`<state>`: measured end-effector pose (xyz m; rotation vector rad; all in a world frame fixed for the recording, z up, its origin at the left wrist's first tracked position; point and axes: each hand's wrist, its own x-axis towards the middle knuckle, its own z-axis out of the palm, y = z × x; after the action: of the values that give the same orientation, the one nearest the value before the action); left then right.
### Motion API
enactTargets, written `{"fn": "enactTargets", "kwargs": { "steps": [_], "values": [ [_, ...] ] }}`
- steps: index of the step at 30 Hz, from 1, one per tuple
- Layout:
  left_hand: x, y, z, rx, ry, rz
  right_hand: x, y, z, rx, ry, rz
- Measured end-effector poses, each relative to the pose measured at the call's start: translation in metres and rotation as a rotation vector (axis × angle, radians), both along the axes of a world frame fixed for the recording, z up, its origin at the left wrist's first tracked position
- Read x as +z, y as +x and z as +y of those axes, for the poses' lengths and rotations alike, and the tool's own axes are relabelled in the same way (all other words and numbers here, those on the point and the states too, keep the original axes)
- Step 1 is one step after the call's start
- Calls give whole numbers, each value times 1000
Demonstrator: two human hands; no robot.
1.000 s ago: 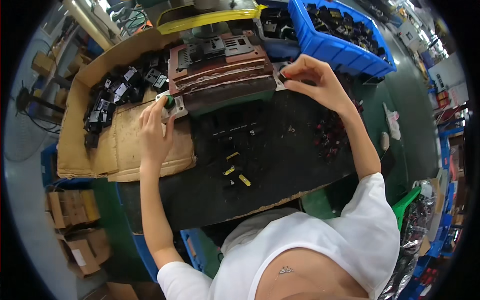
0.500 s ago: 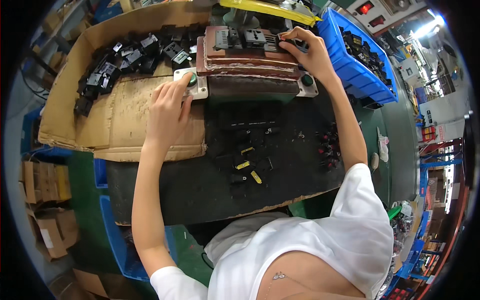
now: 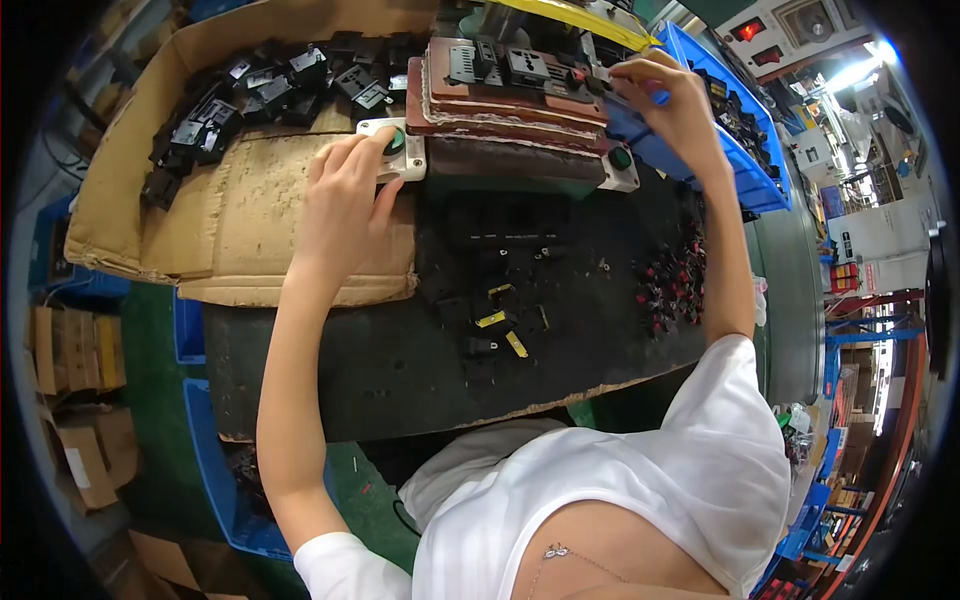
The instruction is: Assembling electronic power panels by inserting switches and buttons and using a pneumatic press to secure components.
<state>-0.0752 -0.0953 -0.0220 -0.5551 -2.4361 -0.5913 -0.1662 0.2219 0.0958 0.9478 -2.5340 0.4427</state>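
right hand [image 3: 676,105] shifted right; black part [image 3: 577,79] just left of fingers [image 3: 625,72], grip unclear; button [image 3: 397,145] under left hand [image 3: 345,195], loosely bent.

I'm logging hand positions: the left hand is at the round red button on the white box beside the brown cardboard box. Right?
Not quite: the head view shows a round green button, not red. The left hand is at it, on the white box beside the brown cardboard box.

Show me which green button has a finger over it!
The left green button, next to the cardboard box: the left hand has a finger over it. The right green button is uncovered.
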Motion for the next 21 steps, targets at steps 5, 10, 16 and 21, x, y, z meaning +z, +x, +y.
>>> {"fn": "enactTargets", "kwargs": {
  "steps": [5,10,16,21],
  "values": [
    [1,0,5,31,-9,22,-7,15,46,-126,167,-66],
    [1,-1,8,48,-37,7,-34,15,48,-192,231,-682],
    [1,-3,10,59,-39,31,-32,-4,46,-94,332,-723],
    [1,-3,11,56,-32,53,-28,-5,37,-125,415,-705]
  ]
}}
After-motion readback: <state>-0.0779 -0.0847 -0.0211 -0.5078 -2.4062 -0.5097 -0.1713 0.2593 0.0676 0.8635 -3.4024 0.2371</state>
